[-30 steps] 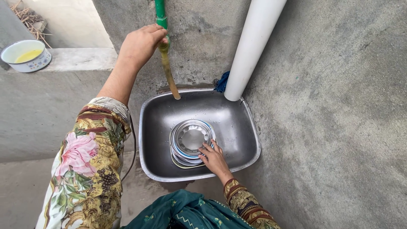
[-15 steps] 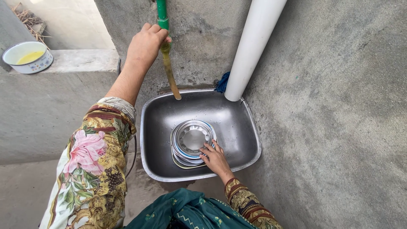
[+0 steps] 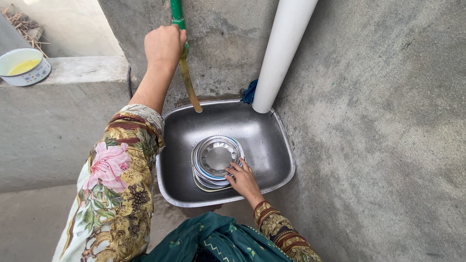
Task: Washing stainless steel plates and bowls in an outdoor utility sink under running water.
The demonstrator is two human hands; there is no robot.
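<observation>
A steel sink basin [image 3: 272, 145] sits on the concrete floor in a corner. Inside it lies a stack of round plates [image 3: 213, 160], steel on top with blue-rimmed ones below. My right hand [image 3: 242, 179] rests on the stack's near right edge, fingers spread over the rim. My left hand [image 3: 165, 46] is raised and closed around the tap on the green pipe [image 3: 175, 12] on the wall. A yellowish hose [image 3: 190, 87] hangs from the tap down to the basin's back rim. No water flow is visible.
A thick white pipe [image 3: 279, 53] stands at the basin's back right, with a blue cloth [image 3: 250, 92] behind it. A white bowl with yellow liquid [image 3: 22, 65] sits on a concrete ledge at the far left. Green fabric [image 3: 213, 240] lies at the bottom.
My left hand has closed more tightly over the tap and turned slightly. The view has shifted a little. My right hand stays on the plates.
</observation>
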